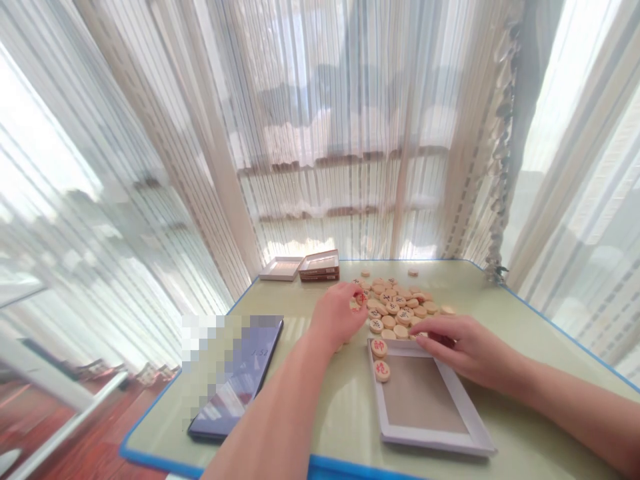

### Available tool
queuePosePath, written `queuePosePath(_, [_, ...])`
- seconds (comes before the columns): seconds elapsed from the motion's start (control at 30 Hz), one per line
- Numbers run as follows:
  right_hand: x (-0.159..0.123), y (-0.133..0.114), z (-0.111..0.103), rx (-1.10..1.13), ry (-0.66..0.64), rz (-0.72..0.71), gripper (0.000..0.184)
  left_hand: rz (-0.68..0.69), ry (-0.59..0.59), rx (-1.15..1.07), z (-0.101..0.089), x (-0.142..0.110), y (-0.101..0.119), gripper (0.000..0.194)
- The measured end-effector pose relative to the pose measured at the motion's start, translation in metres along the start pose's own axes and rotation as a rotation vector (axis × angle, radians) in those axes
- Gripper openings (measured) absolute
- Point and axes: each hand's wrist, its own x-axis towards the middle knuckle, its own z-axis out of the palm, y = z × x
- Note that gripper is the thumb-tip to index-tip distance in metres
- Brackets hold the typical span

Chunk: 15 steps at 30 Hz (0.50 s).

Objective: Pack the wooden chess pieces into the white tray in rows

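My left hand (pixel 340 315) is curled at the left side of a loose heap of round wooden xiangqi pieces (pixel 393 308). Between its thumb and forefinger is a xiangqi piece with a red character (pixel 362 299). My right hand (pixel 453 343) hovers over the far right corner of a shallow white-rimmed box tray (pixel 435 432), fingers loosely apart, fingertips close to the near edge of the heap. Inside the tray's far left corner lie two red-marked pieces, one (pixel 379 347) behind the other (pixel 382 371). Heap pieces show black characters or plain backs.
A dark tablet (pixel 237 383), partly pixelated, lies left of my left forearm. At the back left are another shallow tray (pixel 281 268) and small stacked boxes (pixel 320 265). The green table (pixel 345 407) has a blue edge; sheer curtains hang behind it.
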Motion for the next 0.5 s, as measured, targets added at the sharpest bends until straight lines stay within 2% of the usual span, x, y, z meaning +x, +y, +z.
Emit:
queuePosePath(0.17, [0.001, 0.009, 0.002, -0.01, 0.064, 0.039, 0.026, -0.025, 0.015, 0.008, -0.001, 0.003, -0.003, 0.018])
queuePosePath(0.27, [0.001, 0.016, 0.0, -0.021, 0.111, 0.057, 0.026, -0.085, 0.001, 0.052, -0.004, 0.006, -0.009, 0.017])
queuePosePath(0.37, [0.001, 0.021, -0.001, -0.049, 0.13, 0.087, 0.028, -0.165, -0.086, 0.071, -0.009, 0.006, -0.014, 0.02])
queuePosePath(0.5, [0.003, 0.025, 0.001, -0.03, 0.117, 0.073, 0.027, -0.124, -0.257, 0.055, -0.019, 0.001, -0.014, 0.023])
